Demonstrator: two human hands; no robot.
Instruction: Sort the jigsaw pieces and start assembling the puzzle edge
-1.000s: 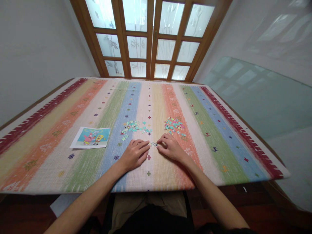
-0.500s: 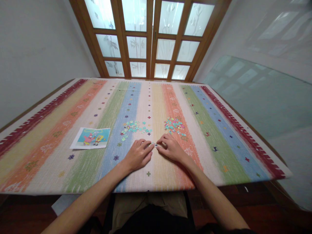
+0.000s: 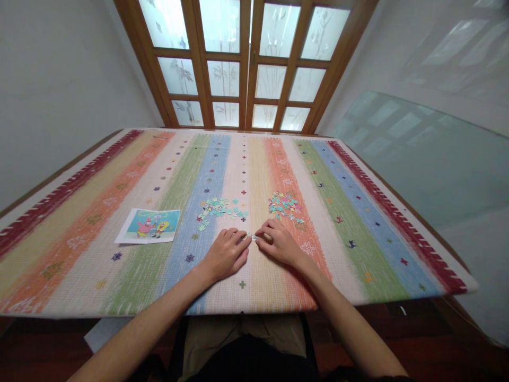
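Note:
Close together near the middle of the table, my left hand and my right hand pinch small jigsaw puzzle pieces between their fingertips. The pieces look joined or touching, partly covered by the fingers. Just beyond my left hand lies a loose spread of turquoise puzzle pieces. A denser heap of multicoloured puzzle pieces sits beyond my right hand. To the left, a printed reference picture with cartoon figures on a turquoise ground lies flat.
A striped tablecloth with small printed motifs covers the wide table. Behind it stand wood-framed glass doors. A pale glass panel leans by the right wall. Below the front edge, a white sheet shows at the left.
Both hands stay almost still around the small puzzle pieces. The loose pieces and the printed picture have not moved on the table; the view has shifted very slightly.

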